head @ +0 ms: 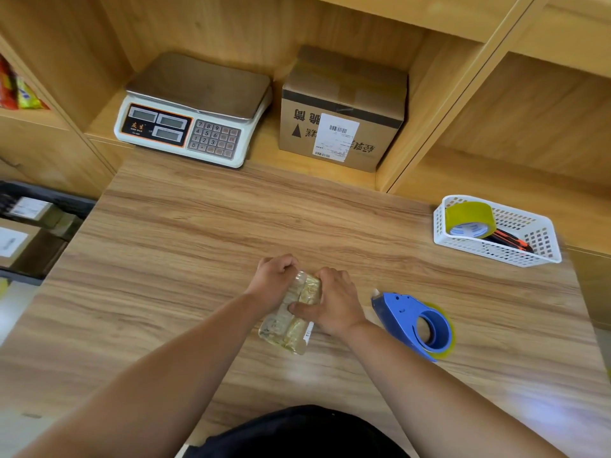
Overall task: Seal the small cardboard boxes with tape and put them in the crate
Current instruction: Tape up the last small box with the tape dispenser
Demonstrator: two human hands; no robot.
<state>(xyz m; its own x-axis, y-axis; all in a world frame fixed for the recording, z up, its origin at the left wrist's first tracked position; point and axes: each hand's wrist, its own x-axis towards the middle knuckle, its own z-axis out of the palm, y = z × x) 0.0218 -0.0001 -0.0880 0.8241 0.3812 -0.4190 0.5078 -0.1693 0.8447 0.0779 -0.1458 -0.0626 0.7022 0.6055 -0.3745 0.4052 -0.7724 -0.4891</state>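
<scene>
Both hands grip a clear-wrapped packet of pale yellowish contents lying at the near middle of the wooden table. The left hand curls its fingers over the packet's far end, and the right hand wraps over its right side with the thumb pressed across it. A blue tape dispenser lies just right of the right hand. Farther right, a white basket holds a tape roll. At the left edge a black crate holds labelled boxes. A scale and a cardboard box sit on the far shelf.
</scene>
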